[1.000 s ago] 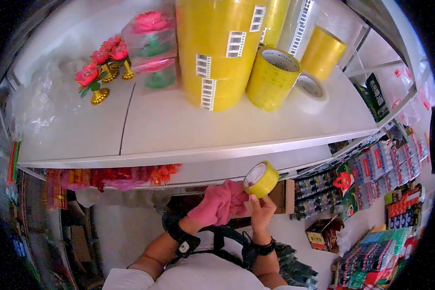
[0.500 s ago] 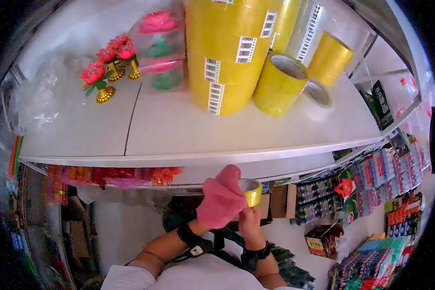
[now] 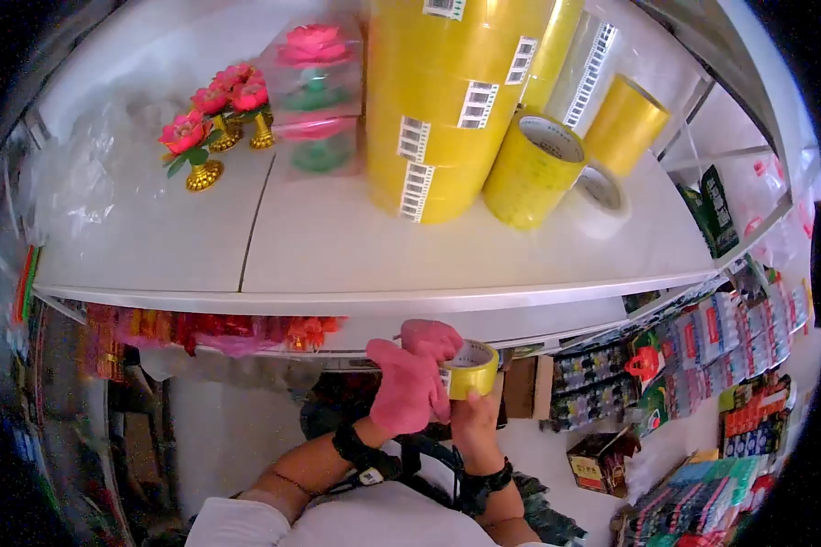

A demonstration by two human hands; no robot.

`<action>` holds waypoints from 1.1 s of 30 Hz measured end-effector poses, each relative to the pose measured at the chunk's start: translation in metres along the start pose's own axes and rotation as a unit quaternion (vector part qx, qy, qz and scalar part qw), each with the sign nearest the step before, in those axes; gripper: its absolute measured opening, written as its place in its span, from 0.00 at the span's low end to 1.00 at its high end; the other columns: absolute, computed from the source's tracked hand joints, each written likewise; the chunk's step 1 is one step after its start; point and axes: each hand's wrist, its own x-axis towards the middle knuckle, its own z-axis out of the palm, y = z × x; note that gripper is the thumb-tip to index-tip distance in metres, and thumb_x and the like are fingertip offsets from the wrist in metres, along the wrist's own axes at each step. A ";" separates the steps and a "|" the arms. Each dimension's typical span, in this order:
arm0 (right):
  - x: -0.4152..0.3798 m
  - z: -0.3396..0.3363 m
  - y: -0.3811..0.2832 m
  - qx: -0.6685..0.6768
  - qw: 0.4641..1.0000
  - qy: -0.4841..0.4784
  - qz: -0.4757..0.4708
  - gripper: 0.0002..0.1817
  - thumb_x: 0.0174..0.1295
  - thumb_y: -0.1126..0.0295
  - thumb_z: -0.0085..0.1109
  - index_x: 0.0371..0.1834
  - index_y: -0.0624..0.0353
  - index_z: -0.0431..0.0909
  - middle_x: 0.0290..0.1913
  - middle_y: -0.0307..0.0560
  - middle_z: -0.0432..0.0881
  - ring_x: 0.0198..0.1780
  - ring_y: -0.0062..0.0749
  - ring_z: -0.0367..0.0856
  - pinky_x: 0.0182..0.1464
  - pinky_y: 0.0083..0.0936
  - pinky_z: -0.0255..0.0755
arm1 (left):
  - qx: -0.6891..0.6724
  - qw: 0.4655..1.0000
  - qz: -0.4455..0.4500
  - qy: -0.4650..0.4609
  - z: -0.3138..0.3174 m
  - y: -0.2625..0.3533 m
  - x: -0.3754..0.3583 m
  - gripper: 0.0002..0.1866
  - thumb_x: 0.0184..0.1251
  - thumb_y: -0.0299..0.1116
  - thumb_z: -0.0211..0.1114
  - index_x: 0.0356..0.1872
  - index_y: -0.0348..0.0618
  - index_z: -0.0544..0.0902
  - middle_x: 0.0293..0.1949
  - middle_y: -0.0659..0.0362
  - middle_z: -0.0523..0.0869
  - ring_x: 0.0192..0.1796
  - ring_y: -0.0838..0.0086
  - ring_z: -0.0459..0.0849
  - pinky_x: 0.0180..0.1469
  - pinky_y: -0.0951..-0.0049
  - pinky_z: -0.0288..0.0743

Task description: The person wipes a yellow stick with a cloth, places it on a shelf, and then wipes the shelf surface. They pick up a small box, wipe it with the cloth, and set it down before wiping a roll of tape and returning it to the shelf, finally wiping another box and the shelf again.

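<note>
In front of my body, below the shelf edge, my right hand (image 3: pixel 474 421) grips a roll of yellow packing tape (image 3: pixel 477 383) from beneath, its thumb against the side. A pink cloth (image 3: pixel 405 381) covers my left hand, whose fingers are hidden in its folds. The cloth touches the tape roll's left side and upper rim. A white label shows on the roll beside the cloth.
On the white shelf (image 3: pixel 337 260) stand stacked yellow tape rolls (image 3: pixel 452 100), a separate yellow roll (image 3: pixel 531 173), a white roll (image 3: pixel 600 202), pink lotus ornaments (image 3: pixel 192 150) and boxed flowers (image 3: pixel 315 100). Packed goods (image 3: pixel 693 492) and an open carton (image 3: pixel 602 458) lie lower right.
The cloth has shifted and refolded against the tape roll, exposing more of the roll and its label. The roll sits slightly lower, and the view has shifted a little.
</note>
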 end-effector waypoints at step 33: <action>-0.002 -0.029 0.027 0.333 0.925 -0.090 0.163 0.22 0.54 0.56 0.44 0.48 0.59 0.68 0.47 0.49 0.72 0.51 0.41 0.69 0.53 0.38 0.63 | -0.518 0.852 0.065 0.042 0.003 -0.025 0.008 0.28 0.35 0.52 0.67 0.26 0.47 0.60 0.24 0.63 0.62 0.31 0.71 0.62 0.39 0.73 0.56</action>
